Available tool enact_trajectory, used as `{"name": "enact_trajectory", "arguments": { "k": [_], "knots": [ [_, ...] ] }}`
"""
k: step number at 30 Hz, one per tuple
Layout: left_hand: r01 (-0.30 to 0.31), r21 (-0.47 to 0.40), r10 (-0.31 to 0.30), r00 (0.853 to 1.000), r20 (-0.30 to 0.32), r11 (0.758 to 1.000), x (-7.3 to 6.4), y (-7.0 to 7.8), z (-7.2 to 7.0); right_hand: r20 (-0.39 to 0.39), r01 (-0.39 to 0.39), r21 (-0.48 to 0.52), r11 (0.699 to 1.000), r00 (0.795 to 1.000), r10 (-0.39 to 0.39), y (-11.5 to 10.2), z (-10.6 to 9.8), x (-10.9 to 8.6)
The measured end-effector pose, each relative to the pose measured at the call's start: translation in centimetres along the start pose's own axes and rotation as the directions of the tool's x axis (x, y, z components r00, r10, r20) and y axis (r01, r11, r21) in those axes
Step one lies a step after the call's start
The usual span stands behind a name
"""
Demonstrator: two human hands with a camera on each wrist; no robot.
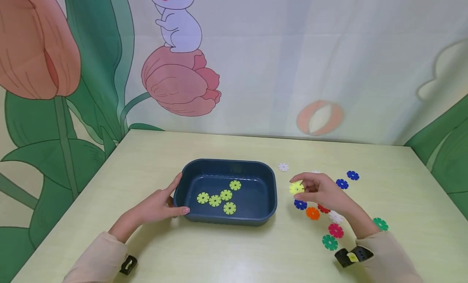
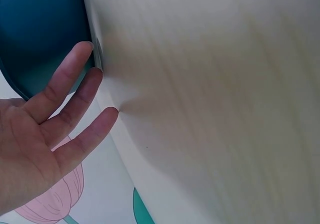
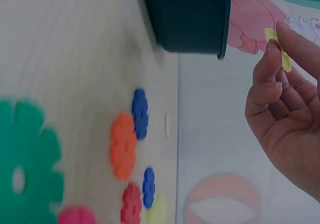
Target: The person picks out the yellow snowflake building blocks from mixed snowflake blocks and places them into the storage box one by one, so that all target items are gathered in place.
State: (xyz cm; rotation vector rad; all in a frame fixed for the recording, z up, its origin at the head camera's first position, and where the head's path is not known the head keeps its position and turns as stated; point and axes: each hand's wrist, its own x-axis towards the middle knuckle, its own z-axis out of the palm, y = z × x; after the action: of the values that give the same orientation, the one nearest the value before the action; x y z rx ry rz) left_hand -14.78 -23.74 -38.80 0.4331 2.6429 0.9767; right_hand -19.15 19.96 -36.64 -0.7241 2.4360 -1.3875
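The tray [image 1: 234, 220] stands on the table [image 1: 204, 254], near the middle of the head view, with five discs [image 1: 215, 200] lying in its left and middle part. The left hand [image 1: 159, 205] touches its left end. Just right of the tray, the right hand [image 1: 325, 191] holds a single disc [image 1: 297, 188] above the table. Scattered discs [image 1: 313, 213] lie around that hand toward the right of the frame; one behind it, mostly hidden, seems another. The curtain [image 1: 256, 72] hangs behind everything.
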Motion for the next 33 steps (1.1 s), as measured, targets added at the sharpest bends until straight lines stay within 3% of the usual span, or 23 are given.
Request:
{"name": "enact_trajectory", "arguments": {
  "k": [12, 20, 33],
  "knots": [
    [-0.001, 0.01, 0.001, 1.0, 0.002, 1.0, 0.0, -0.1, 0.0, 0.042, 0.096, 0.052, 0.994, 0.994, -0.098, -1.8, 3.1, 3.6],
    [0.014, 0.02, -0.014, 1.0, 0.001, 1.0, 0.1, -0.1, 0.0, 0.081, 0.089, 0.099, 0.991, 0.992, -0.097, -2.7, 4.9, 5.7],
    [0.027, 0.017, -0.027, 1.0, 0.006, 0.999, 0.0, 0.0, 0.0, 0.195, 0.079, -0.034, 0.996, 0.978, -0.071, -3.7, 8.1, 8.7]
  ]
}}
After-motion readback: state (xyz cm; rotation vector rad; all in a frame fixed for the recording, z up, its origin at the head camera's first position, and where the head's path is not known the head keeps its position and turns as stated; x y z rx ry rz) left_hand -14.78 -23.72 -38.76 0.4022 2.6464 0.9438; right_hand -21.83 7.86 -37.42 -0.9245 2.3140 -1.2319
